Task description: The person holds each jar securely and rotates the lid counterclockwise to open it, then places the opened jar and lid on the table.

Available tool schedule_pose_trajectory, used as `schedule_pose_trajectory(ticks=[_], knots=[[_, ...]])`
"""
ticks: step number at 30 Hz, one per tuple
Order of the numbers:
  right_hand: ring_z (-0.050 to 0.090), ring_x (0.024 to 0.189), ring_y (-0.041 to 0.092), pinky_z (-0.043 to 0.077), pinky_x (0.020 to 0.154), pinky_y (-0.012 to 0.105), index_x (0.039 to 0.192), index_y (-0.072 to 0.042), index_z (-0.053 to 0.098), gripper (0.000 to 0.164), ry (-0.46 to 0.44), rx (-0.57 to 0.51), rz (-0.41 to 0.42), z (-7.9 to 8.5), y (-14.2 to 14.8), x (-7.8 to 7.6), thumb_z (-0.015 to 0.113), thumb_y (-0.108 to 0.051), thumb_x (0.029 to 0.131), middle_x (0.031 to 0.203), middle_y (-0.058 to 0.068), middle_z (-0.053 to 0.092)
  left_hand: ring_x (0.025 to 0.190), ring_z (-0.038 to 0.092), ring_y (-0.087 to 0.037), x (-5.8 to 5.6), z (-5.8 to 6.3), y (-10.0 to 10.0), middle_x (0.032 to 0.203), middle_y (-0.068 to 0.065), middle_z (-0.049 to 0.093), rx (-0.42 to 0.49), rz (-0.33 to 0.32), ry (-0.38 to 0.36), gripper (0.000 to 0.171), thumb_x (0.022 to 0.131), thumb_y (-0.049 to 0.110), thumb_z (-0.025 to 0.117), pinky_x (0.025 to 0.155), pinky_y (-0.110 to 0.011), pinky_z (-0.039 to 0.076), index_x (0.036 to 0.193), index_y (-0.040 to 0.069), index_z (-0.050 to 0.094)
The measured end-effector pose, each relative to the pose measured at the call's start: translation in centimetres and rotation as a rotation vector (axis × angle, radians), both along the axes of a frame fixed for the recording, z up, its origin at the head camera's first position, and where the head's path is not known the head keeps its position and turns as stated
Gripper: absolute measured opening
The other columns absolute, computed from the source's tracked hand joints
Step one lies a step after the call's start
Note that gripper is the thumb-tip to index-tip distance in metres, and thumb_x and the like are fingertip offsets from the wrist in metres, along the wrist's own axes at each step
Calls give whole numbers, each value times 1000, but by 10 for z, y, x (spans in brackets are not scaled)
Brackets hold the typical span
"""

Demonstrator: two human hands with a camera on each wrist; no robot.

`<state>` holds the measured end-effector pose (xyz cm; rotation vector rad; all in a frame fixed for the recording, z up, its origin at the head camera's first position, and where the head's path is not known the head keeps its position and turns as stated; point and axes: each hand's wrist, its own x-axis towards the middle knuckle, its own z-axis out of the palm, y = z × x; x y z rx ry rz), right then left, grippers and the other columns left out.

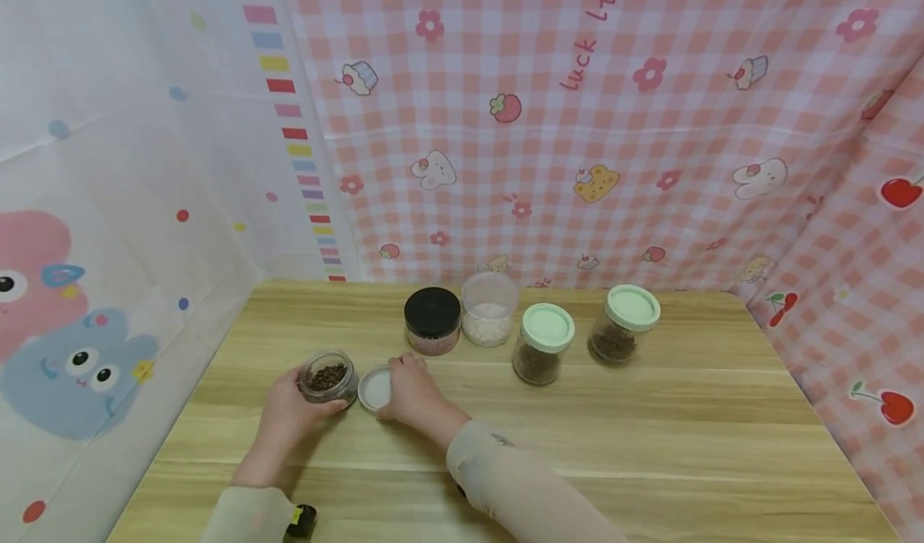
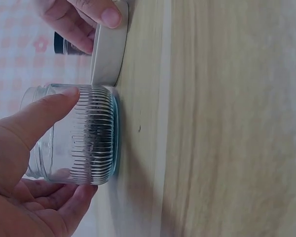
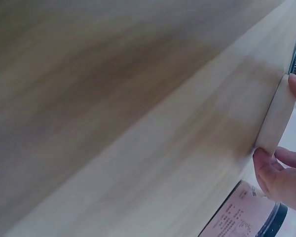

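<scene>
At the table's left, my left hand grips a clear ribbed glass jar round its side, thumb on one side and fingers on the other. The jar is uncovered and upright, partly filled with small dark brown pieces that look like beans. Right beside it a round, pale lid lies on the wood with its hollow inside facing up. My right hand holds that lid by its rim between thumb and fingers, as the right wrist view shows. Part of the lid is hidden under this hand.
Behind my right hand stands a black-lidded tub with pinkish sides. Beside it is a clear tub with white grains. Two jars with mint-green lids, a nearer one and a farther one, stand to the right. Printed cloths hang around the table.
</scene>
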<state>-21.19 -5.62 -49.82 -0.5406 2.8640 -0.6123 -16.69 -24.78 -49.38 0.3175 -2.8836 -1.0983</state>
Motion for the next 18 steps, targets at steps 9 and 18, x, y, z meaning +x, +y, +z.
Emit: schedule_pose_trajectory(ticks=[9, 18], knots=[[44, 109, 25, 46, 91, 34, 127, -10, 56, 82, -21, -130, -93, -3, -21, -5, 91, -31, 57, 116, 10, 46, 123, 42, -49, -7, 3, -12, 132, -37, 44, 31, 61, -18, 95, 68, 33, 84, 103, -57, 36, 135, -14, 37], [45, 110, 27, 46, 93, 31, 128, -3, 53, 87, -22, -162, -200, -4, -43, -3, 92, -30, 56, 120, 13, 46, 123, 43, -48, -11, 4, -21, 131, -37, 45, 78, 114, -17, 91, 68, 29, 85, 105, -56, 34, 134, -14, 38]])
